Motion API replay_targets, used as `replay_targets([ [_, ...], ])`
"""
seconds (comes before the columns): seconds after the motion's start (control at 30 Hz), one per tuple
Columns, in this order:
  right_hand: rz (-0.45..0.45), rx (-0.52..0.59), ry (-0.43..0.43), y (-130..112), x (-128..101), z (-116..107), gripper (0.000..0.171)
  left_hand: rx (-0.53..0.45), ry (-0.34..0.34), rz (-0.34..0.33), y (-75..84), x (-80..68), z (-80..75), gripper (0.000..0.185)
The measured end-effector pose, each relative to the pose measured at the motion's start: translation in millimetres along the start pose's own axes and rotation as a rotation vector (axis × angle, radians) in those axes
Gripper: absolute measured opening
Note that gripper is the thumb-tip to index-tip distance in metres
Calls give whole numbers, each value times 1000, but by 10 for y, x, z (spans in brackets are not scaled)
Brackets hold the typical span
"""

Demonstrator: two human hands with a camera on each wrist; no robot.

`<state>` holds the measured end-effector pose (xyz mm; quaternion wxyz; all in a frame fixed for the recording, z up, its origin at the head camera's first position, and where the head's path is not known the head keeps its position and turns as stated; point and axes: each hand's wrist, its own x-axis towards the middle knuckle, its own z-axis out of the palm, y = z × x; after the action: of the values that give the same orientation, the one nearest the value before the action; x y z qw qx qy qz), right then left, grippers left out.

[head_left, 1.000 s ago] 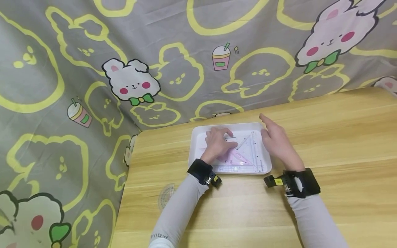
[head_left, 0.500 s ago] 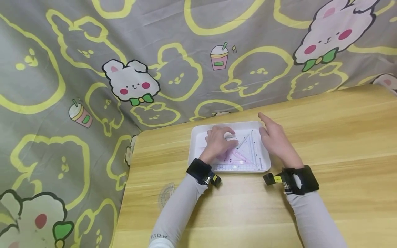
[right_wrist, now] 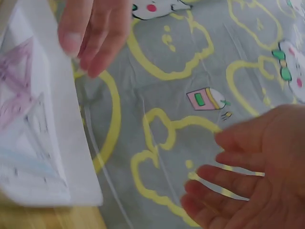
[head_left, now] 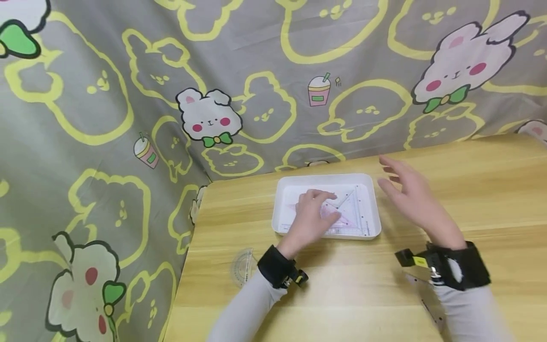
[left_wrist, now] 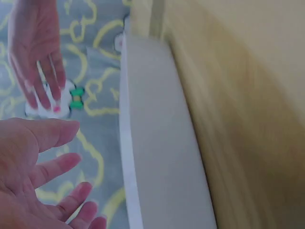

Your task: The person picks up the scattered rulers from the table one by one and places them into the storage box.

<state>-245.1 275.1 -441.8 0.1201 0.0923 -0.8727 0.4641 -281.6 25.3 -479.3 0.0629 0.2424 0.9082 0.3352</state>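
Observation:
A white tray point(head_left: 278, 216) stands on the table near the curtain. Inside lie a pink set square point(head_left: 347, 217), a clear set square point(head_left: 351, 199) and a ruler-like clear strip along the front. My left hand point(head_left: 312, 217) hovers over the tray with bent, loose fingers and a gap between thumb and fingers; nothing shows in it. To the tray's right, my right hand point(head_left: 412, 197) is in the air, fingers apart and holding nothing. The right wrist view shows the right palm point(right_wrist: 267, 167) bare and the pink set square point(right_wrist: 16, 71) in the tray.
A clear protractor point(head_left: 242, 267) lies on the table point(head_left: 342, 294) beside the left forearm. Partly hidden under the right forearm is a pale, dotted flat piece point(head_left: 427, 301). A patterned grey curtain point(head_left: 256, 156) borders the table at the back and left.
Both hands have come up from the tray, the right one also moving rightward with its fingers spreading. The head view has shifted, and the dotted piece under the right forearm now shows.

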Motion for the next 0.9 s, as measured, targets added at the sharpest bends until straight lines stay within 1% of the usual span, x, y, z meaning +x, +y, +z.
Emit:
replay_targets([
  [0.03,-16,-26,-11,-8,-51,-47,52,9,-5,20,62,-42,32,45],
  [0.1,-42,-93,-42,-7,-166,-129,50,43,-17,81,185,-134,109,47],
  [0.13,-53,-126,-60,2,-236,-164,49,66,-25,121,243,-181,156,48],
  [0.2,-74,-210,-90,46,-390,-212,46,127,-40,228,362,-284,264,49],
  [0.27,-89,-282,-125,114,-572,-248,44,240,-39,342,484,-400,406,48],
  [0.33,-83,-348,-185,187,-777,-273,45,373,-49,427,609,-515,563,48],
  [0.4,-66,-396,-260,253,-981,-291,47,506,-77,477,736,-621,717,51],
  [0.43,-38,-404,-309,289,-1072,-291,48,567,-97,491,783,-660,800,54],
  [0.47,-7,-415,-359,319,-1161,-288,51,606,-125,502,819,-691,875,57],
  [0.53,27,-429,-426,371,-1311,-283,55,634,-206,482,889,-738,989,67],
  [0.57,42,-425,-450,389,-1372,-280,57,634,-246,465,918,-750,1037,73],
  [0.63,43,-401,-469,421,-1484,-267,60,630,-314,425,968,-763,1118,88],
  [0.7,28,-398,-455,442,-1592,-248,65,611,-372,382,1013,-772,1181,98],
  [0.77,1,-410,-419,461,-1693,-226,66,610,-405,361,1058,-777,1239,103],
  [0.83,-5,-460,-384,471,-1786,-212,71,622,-415,355,1096,-792,1298,100],
  [0.9,9,-518,-365,480,-1867,-205,74,626,-423,349,1133,-806,1352,93],
])
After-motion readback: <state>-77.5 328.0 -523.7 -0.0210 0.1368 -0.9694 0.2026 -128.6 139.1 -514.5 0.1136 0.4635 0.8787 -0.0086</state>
